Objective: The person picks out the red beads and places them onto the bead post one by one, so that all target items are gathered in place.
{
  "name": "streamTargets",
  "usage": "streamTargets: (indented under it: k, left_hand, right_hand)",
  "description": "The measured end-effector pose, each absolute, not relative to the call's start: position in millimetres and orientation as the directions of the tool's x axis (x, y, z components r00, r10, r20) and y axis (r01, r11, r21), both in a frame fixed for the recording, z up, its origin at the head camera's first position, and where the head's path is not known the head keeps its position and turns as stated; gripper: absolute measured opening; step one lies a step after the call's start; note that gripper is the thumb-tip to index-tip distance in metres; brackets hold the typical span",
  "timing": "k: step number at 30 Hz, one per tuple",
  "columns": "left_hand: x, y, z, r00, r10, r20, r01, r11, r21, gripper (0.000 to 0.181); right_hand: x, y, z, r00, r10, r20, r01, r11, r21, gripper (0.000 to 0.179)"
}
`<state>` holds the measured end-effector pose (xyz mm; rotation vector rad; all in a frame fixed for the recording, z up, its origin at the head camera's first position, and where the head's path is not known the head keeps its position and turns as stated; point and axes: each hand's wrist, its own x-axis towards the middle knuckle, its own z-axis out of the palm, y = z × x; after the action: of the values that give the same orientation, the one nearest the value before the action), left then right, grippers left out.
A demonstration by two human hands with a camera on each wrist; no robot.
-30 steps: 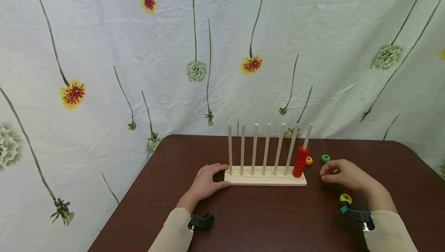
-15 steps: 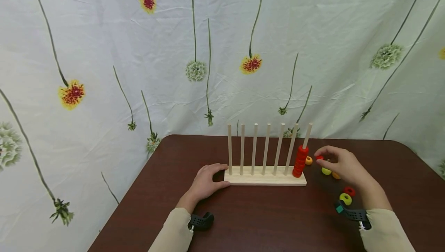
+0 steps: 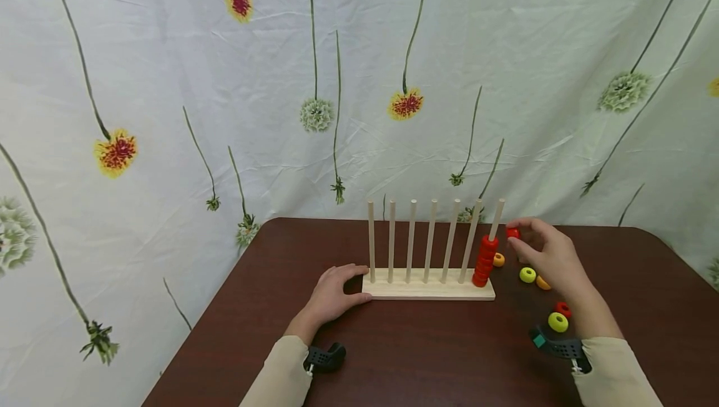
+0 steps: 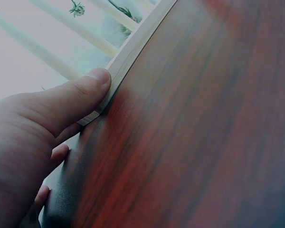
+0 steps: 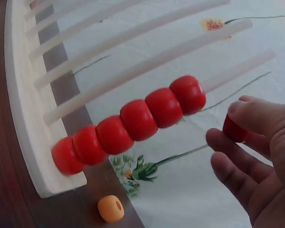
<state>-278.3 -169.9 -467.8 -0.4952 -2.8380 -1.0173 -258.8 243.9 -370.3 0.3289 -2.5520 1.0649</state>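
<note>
A pale wooden peg rack [image 3: 427,293] with a row of upright pegs stands on the table. My left hand [image 3: 332,294] grips its left end, the thumb [image 4: 92,85] along the front edge of the base and fingers at the back. Several red beads [image 5: 138,119] are stacked on the rightmost peg, whose top part is bare. Between thumb and fingers my right hand [image 3: 549,256] pinches another red bead [image 3: 512,232]. It is held up just right of that peg, level with the top of the stack and apart from it.
An orange bead [image 3: 498,259] lies close by the rack's right end. Further right on the dark table [image 3: 438,351] are a yellow-green bead [image 3: 527,275], another orange bead [image 3: 543,283], a red bead [image 3: 563,309] and a second yellow-green bead [image 3: 558,322]. A flowered cloth [image 3: 269,82] hangs behind.
My right hand has lifted the red bead from near the table, up and leftward to beside the rightmost peg. Loose beads it covered now show. My left hand has stayed put.
</note>
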Motion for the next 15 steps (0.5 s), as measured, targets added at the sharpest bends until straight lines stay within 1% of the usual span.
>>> streamTargets:
  k: [7,12,15]
  left_hand:
    - [-279,-170,-468,-0.944,0.271,0.189,0.329,0.727,0.602,0.056]
    - [-279,-170,-468,-0.945,0.271,0.182,0.325,0.724,0.608,0.056]
    - [-278,-170,-469,-0.944,0.275,0.183,0.329,0.726,0.604,0.056]
  right_hand:
    - [-257,235,-365,-0.799,-0.006,0.601,-0.438,0.691,-0.575,0.034]
    - [-253,226,-358,-0.747,0.103,0.656,-0.457,0.637,-0.620,0.039]
    - [-252,220,-355,-0.722,0.139,0.678,-0.498,0.576,-0.648,0.036]
